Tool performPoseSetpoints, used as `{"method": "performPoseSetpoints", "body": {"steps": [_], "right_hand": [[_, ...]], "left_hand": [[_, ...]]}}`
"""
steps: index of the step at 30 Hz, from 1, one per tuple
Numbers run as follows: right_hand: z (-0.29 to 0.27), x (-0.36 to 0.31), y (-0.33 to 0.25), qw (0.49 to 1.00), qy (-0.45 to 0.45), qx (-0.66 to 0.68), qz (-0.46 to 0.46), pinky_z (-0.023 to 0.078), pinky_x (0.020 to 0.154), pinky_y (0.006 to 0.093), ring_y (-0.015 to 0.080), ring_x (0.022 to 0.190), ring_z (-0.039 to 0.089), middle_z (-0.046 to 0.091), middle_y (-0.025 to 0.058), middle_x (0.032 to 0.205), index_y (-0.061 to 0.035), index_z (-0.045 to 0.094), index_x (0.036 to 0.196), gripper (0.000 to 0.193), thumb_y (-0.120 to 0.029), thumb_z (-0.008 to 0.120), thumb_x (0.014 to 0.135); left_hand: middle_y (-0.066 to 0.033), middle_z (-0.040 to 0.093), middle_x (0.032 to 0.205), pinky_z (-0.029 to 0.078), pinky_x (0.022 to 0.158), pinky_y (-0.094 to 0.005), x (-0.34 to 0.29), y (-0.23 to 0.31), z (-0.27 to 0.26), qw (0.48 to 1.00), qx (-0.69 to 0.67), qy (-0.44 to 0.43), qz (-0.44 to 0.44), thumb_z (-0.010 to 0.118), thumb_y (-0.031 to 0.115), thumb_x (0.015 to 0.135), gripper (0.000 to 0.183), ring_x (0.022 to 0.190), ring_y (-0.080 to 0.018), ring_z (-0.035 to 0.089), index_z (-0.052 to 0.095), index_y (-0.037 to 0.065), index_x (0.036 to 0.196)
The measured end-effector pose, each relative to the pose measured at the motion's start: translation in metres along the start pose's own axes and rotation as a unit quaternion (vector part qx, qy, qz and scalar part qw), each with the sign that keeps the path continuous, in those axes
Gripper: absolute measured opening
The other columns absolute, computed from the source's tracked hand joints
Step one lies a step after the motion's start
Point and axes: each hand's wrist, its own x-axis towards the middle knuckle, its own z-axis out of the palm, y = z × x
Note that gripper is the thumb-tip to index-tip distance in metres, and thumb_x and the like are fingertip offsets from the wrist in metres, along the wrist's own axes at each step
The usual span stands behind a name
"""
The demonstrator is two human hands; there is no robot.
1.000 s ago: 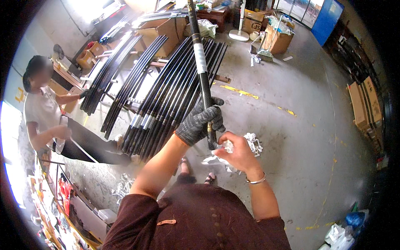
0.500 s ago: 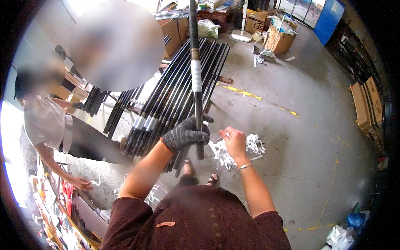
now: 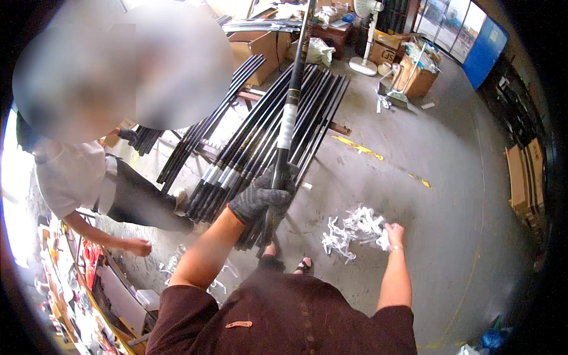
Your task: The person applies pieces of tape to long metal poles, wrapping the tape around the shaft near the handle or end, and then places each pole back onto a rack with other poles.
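My left hand (image 3: 263, 198), in a dark grey knit glove with an orange cuff, is wrapped round a long black pole (image 3: 294, 89). The pole stands steeply up and away from me, with a whitish band (image 3: 286, 127) a little above the glove. Out to the right, my bare right hand (image 3: 394, 235) is closed, its fingertips pinching a white strip (image 3: 384, 240). Behind that strip, a tangled heap of white strips (image 3: 355, 228) lies on the floor, so where the held strip ends is hard to make out.
Several black poles (image 3: 248, 139) lie side by side on a rack ahead, left of my held pole. A co-worker in a white shirt (image 3: 77, 177) stands at the left. Cardboard boxes (image 3: 414, 77), a white fan (image 3: 364, 65) and a dustpan (image 3: 395, 97) stand farther back.
My right hand has moved away from the pole, out to the right. The pole now leans more to the right at its top. The co-worker's near hand has shifted slightly right.
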Motion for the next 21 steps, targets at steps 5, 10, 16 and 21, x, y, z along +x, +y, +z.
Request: {"method": "performPoseSetpoints", "body": {"steps": [5, 10, 16, 21], "right_hand": [[-0.012, -0.019, -0.02, 0.97, -0.022, 0.242, 0.025, 0.048, 0.066, 0.0272, 0.0119, 0.068, 0.057, 0.06, 0.0024, 0.075, -0.0036, 0.057, 0.079, 0.012, -0.002, 0.068, 0.076], [-0.02, -0.059, -0.152, 0.929, -0.137, 0.332, -0.086, 0.052, 0.078, 0.0286, 0.0129, 0.08, 0.06, 0.061, 0.0045, 0.086, -0.0061, 0.046, 0.127, 0.05, 0.006, 0.06, 0.081], [-0.023, -0.127, -0.344, 0.918, -0.213, 0.181, -0.282, 0.051, 0.073, 0.0292, 0.0154, 0.081, 0.063, 0.064, 0.0063, 0.084, -0.0024, 0.061, 0.114, 0.029, -0.007, 0.062, 0.085], [-0.014, -0.145, -0.386, 0.887, -0.121, 0.047, -0.443, 0.05, 0.066, 0.0328, 0.0218, 0.073, 0.064, 0.065, 0.0131, 0.08, 0.0032, 0.066, 0.091, 0.016, -0.007, 0.064, 0.08]], "left_hand": [[-0.0025, 0.056, 0.089, 0.049, 0.063, -0.0251, 0.002, -0.03, -0.005, 0.964, 0.177, 0.106, 0.171, 0.07, 0.015, 0.084, 0.052, 0.074, -0.0112, 0.055, 0.046, 0.004, 0.128], [-0.0027, 0.057, 0.08, 0.045, 0.056, -0.024, 0.019, -0.018, 0.023, 0.997, -0.045, -0.053, 0.042, 0.068, 0.029, 0.085, 0.069, 0.063, -0.0113, 0.053, 0.036, 0.004, 0.142], [-0.0051, 0.051, 0.062, 0.033, 0.035, -0.0242, 0.022, -0.03, 0.047, 0.982, -0.159, -0.095, -0.027, 0.067, 0.039, 0.087, 0.062, 0.039, -0.0117, 0.042, 0.041, 0.005, 0.132], [-0.0036, 0.051, 0.065, 0.035, 0.037, -0.0245, 0.025, -0.037, 0.047, 0.997, -0.06, -0.046, -0.009, 0.065, 0.033, 0.089, 0.055, 0.041, -0.0122, 0.045, 0.041, 0.006, 0.131]]}}
